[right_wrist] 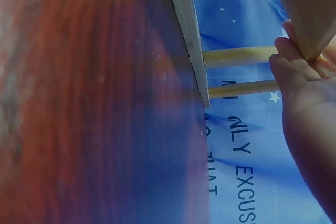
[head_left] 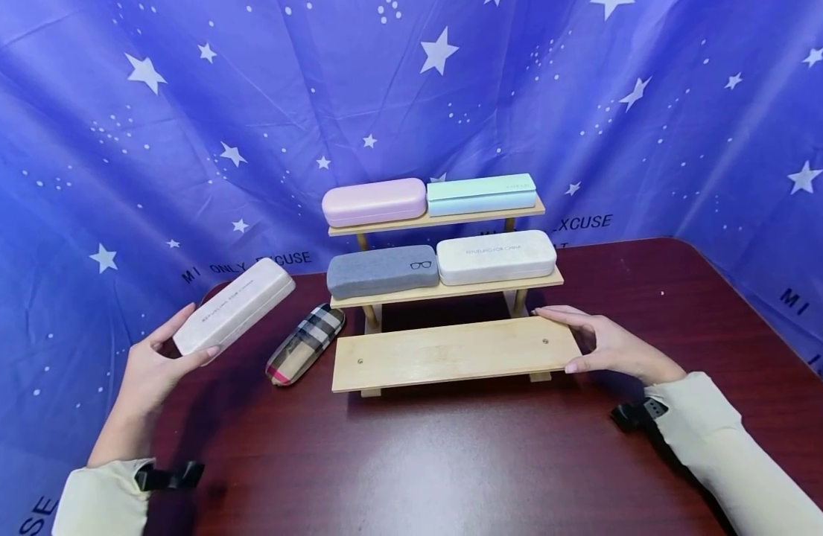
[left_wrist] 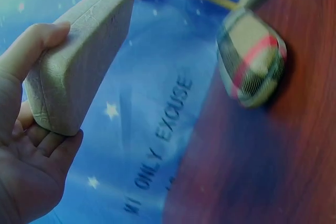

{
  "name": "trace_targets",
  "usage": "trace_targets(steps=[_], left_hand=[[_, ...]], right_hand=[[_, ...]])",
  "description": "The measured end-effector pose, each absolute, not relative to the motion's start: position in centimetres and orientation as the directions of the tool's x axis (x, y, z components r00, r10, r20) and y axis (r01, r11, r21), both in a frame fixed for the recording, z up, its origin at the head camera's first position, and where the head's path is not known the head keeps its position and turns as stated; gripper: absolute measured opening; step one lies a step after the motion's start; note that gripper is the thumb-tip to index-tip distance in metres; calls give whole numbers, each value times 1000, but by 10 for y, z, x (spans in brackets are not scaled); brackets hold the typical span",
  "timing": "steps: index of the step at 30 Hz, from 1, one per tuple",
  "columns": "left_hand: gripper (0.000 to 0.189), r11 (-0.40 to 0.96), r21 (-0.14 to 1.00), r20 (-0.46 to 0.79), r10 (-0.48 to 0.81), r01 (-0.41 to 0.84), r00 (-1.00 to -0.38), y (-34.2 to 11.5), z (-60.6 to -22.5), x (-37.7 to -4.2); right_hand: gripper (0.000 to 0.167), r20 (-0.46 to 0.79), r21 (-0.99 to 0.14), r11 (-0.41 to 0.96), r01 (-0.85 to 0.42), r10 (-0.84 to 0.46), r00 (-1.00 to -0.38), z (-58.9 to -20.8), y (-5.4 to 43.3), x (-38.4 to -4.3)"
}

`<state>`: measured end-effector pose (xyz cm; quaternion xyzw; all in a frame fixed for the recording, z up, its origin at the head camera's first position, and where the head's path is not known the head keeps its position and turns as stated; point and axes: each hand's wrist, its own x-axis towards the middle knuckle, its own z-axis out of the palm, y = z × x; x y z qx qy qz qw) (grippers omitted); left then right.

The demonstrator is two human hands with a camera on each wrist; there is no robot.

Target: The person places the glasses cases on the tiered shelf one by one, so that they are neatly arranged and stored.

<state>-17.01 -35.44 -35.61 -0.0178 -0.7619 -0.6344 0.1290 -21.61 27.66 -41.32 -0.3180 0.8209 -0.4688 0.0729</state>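
Note:
My left hand (head_left: 148, 371) grips one end of a white glasses case (head_left: 235, 307) with lettering on its lid. The case is held tilted in the air, left of a three-tier wooden display stand (head_left: 445, 353). In the left wrist view, the thumb (left_wrist: 48, 36) lies on one side of the case and the fingers are under it. My right hand (head_left: 615, 346) holds the right end of the lowest shelf, thumb at the front corner, fingers at the back one. A plaid glasses case (head_left: 306, 345) lies on the table between the left hand and the stand.
On the top shelf sit a pink glasses case (head_left: 374, 202) and a mint-green one (head_left: 481, 195). The middle shelf bears a grey case (head_left: 383, 271) and another white case (head_left: 497, 257). A blue star-printed curtain (head_left: 384, 89) hangs behind the dark red table (head_left: 424, 461).

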Motion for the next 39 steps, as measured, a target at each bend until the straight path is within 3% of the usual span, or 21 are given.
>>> trace_targets(steps=[18, 39], left_hand=[[78, 184, 935, 289, 107, 304, -951, -274, -320, -167], [83, 223, 910, 234, 422, 350, -876, -170, -339, -197]], right_hand=[[78, 150, -789, 432, -437, -553, -819, -412, 276, -215], [78, 153, -774, 448, -448, -554, -819, -411, 275, -215]])
